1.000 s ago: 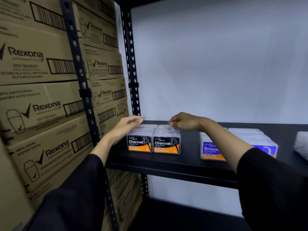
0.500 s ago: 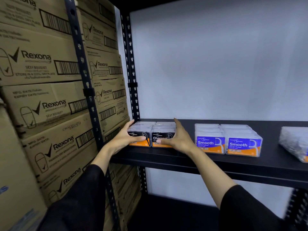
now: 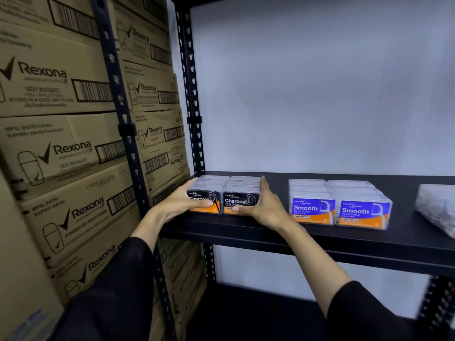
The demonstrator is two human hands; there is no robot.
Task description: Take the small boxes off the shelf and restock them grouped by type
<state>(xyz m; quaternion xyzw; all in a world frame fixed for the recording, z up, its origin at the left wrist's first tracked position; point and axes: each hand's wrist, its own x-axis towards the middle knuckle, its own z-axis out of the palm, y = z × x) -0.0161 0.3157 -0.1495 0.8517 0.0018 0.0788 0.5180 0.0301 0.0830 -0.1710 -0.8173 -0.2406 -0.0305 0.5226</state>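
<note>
Two rows of clear small boxes with black-and-orange "Charcoal" labels (image 3: 236, 201) stand side by side at the left end of the black shelf (image 3: 320, 239). My left hand (image 3: 177, 205) presses flat against the left side of that group, thumb lying across the front of the left box. My right hand (image 3: 267, 207) presses against the right side with straight fingers, thumb across the lower front of the right box. A gap further right, two rows of blue-and-orange "Smooth" boxes (image 3: 312, 209) stand together.
A clear plastic bag (image 3: 435, 207) lies at the shelf's right edge. Stacked Rexona cartons (image 3: 61, 153) fill the left side behind a black perforated upright (image 3: 123, 119). Another upright (image 3: 194, 107) borders the shelf. A white wall backs the shelf, and a lower shelf level shows below.
Both hands came down from the tops of the Charcoal boxes to their outer sides and now flank the group. The view shifted, showing the Smooth boxes and the bag more fully.
</note>
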